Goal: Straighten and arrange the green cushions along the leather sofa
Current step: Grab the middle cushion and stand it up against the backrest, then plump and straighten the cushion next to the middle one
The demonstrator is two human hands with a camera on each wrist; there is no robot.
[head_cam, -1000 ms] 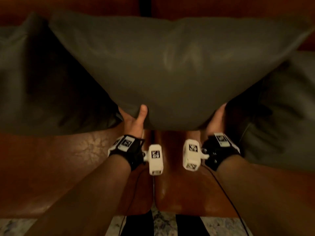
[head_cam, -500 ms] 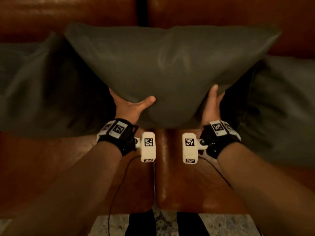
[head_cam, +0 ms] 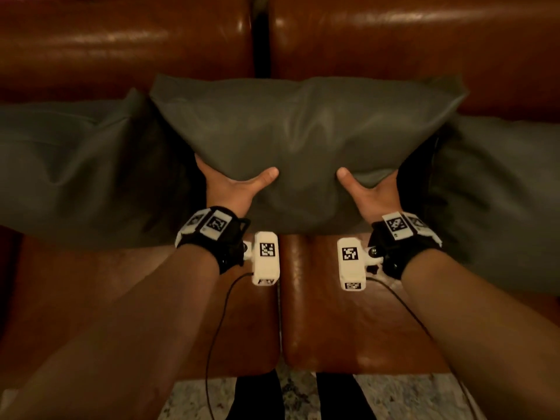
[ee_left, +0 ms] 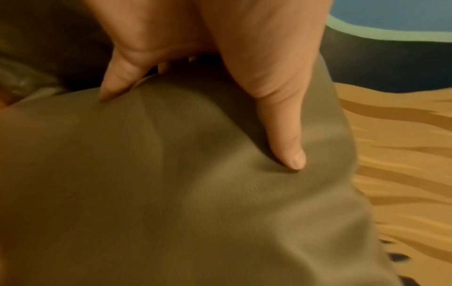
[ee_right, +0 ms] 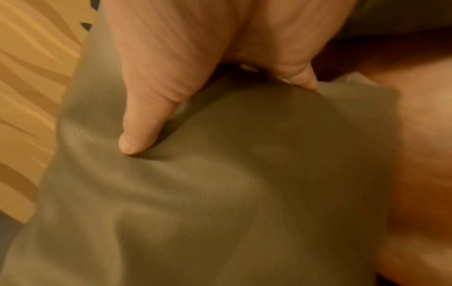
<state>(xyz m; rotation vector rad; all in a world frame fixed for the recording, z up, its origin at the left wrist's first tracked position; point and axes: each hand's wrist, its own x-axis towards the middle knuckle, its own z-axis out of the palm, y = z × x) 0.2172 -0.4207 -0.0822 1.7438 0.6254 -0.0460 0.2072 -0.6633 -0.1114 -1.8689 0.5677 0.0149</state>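
A dark green cushion [head_cam: 303, 131] stands in the middle of the brown leather sofa [head_cam: 348, 322], over the gap between the two seat pads. My left hand [head_cam: 233, 180] grips its lower left side and my right hand [head_cam: 369, 186] its lower right side. Both thumbs lie on the front face, and the fingers are hidden behind it. In the left wrist view the thumb [ee_left: 281, 125] presses into the fabric [ee_left: 171, 193]; in the right wrist view the thumb [ee_right: 146, 120] dents the cushion [ee_right: 232, 193] too. A second green cushion [head_cam: 69, 165] leans at the left, a third [head_cam: 497, 192] at the right.
The sofa backrest [head_cam: 121, 40] rises just behind the cushions, split by a dark gap at the centre. Bare seat leather lies in front of the cushions. A pale patterned floor [head_cam: 297, 395] and my black-clad legs [head_cam: 257, 398] show below the seat edge.
The middle cushion has gone away from me towards the backrest, down between the two side cushions. Both hands have shifted up its sides, thumbs now spread across the front.
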